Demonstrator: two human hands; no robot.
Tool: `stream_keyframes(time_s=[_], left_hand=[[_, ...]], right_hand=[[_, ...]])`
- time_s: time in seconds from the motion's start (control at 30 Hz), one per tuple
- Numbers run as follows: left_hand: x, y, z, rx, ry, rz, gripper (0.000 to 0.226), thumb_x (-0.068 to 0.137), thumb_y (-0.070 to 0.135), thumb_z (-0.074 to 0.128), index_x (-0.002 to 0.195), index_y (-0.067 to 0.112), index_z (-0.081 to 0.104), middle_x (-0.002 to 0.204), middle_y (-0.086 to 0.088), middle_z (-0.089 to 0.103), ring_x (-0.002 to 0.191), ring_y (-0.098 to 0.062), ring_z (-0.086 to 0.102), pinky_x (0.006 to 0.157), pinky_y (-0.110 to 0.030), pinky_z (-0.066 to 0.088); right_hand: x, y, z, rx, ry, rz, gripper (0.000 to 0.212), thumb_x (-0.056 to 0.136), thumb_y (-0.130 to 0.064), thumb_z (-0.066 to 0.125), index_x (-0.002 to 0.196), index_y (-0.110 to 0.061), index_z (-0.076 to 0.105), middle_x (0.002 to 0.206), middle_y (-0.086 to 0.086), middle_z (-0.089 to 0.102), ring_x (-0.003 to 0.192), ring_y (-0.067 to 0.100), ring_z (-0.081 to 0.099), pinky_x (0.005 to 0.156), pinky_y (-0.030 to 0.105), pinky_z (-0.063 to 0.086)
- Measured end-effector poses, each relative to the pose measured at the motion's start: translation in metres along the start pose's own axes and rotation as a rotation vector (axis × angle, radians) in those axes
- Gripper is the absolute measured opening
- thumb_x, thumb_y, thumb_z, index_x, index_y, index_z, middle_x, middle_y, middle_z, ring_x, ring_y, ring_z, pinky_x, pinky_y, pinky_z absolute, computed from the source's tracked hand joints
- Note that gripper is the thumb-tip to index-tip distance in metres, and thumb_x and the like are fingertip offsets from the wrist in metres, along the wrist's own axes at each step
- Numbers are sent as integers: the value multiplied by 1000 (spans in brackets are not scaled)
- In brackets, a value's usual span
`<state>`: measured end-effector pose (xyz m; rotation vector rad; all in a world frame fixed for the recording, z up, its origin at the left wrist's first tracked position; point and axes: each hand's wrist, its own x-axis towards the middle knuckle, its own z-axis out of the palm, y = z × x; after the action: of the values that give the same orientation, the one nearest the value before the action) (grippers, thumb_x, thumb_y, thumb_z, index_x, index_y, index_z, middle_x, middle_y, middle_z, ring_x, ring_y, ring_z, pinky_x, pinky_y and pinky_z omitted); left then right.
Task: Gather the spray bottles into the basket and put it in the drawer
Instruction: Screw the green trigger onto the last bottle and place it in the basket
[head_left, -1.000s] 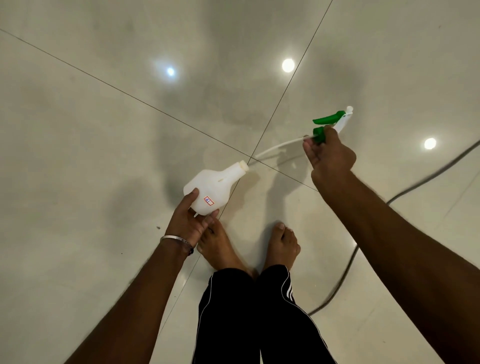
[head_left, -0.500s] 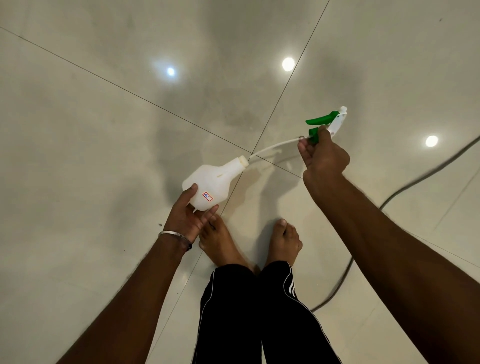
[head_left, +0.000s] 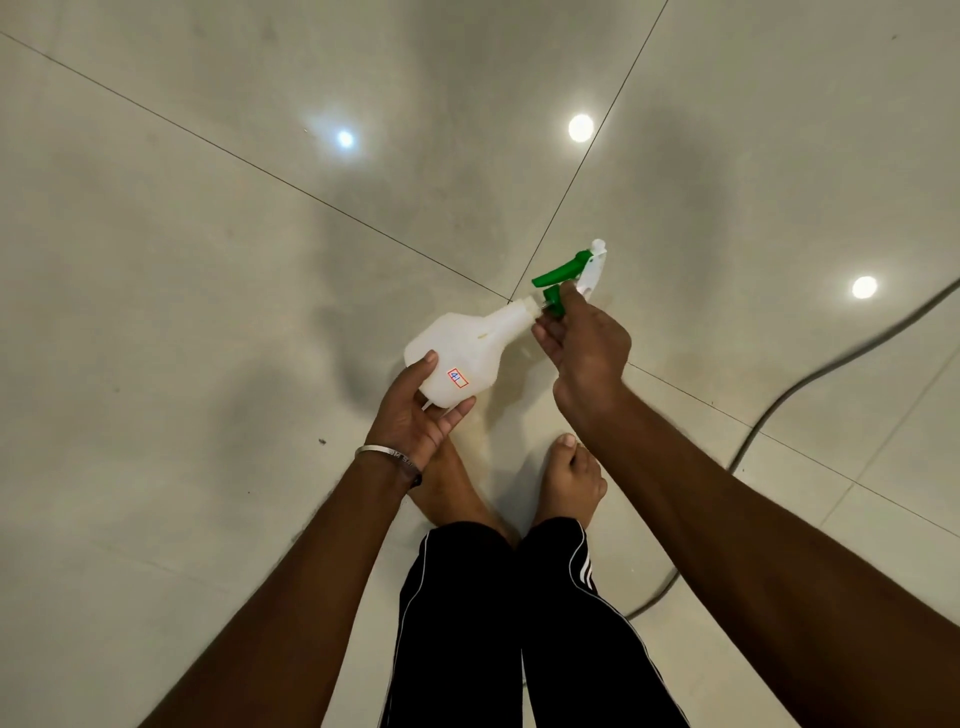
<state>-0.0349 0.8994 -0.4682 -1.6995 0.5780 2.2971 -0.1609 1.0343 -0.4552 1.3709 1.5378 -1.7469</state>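
Note:
A white plastic spray bottle (head_left: 467, 345) with a small red-and-blue label is held above the floor, its neck pointing right. My left hand (head_left: 421, 413) grips its base from below, thumb on the side. My right hand (head_left: 584, 338) pinches the green-and-white trigger sprayer head (head_left: 571, 273) at the green collar, right at the bottle's mouth. The dip tube is hidden inside the bottle. No basket or drawer is in view.
I stand barefoot (head_left: 569, 478) on glossy beige floor tiles (head_left: 208, 260) with dark grout lines and bright light reflections. A grey cable (head_left: 769, 415) curves across the floor on the right, passing behind my right forearm.
My right hand has moved left with the sprayer head, sliding the white tube into the bottle until the green collar meets the neck. The left hand kept its hold on the bottle.

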Motion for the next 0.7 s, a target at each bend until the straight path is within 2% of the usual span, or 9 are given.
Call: stream_keyframes(time_s=[0.2, 0.37, 0.5, 0.7], left_hand=[[1, -3, 10, -33, 6, 21, 34, 75, 30, 73, 105, 20, 64, 91, -3, 77, 88, -20, 74, 74, -42, 59], [-2, -2, 16, -21, 5, 28, 27, 77, 32, 72, 101, 21, 65, 86, -2, 77, 83, -18, 75, 73, -41, 60], [-3, 0, 17, 8, 4, 9, 26, 80, 31, 70, 104, 20, 65, 88, -3, 77, 86, -20, 74, 74, -41, 59], [-7, 0, 14, 18, 10, -20, 35, 76, 35, 73, 106, 21, 64, 87, -4, 77, 85, -21, 74, 71, -39, 58]], right_hand=[[-2, -5, 0, -49, -172, 9, 13, 93, -21, 67, 98, -9, 69, 103, 13, 73, 93, 24, 71, 89, 37, 59], [1, -14, 0, -102, -321, 8, 12, 94, -17, 66, 102, -10, 72, 107, 12, 73, 99, 26, 70, 92, 41, 58], [9, -17, -2, -153, -395, 2, 18, 93, -15, 66, 109, -8, 71, 113, 15, 72, 102, 27, 71, 88, 38, 59], [21, -22, -5, -221, -522, 19, 12, 95, -15, 63, 97, -12, 74, 99, 7, 77, 91, 19, 74, 78, 30, 59]])
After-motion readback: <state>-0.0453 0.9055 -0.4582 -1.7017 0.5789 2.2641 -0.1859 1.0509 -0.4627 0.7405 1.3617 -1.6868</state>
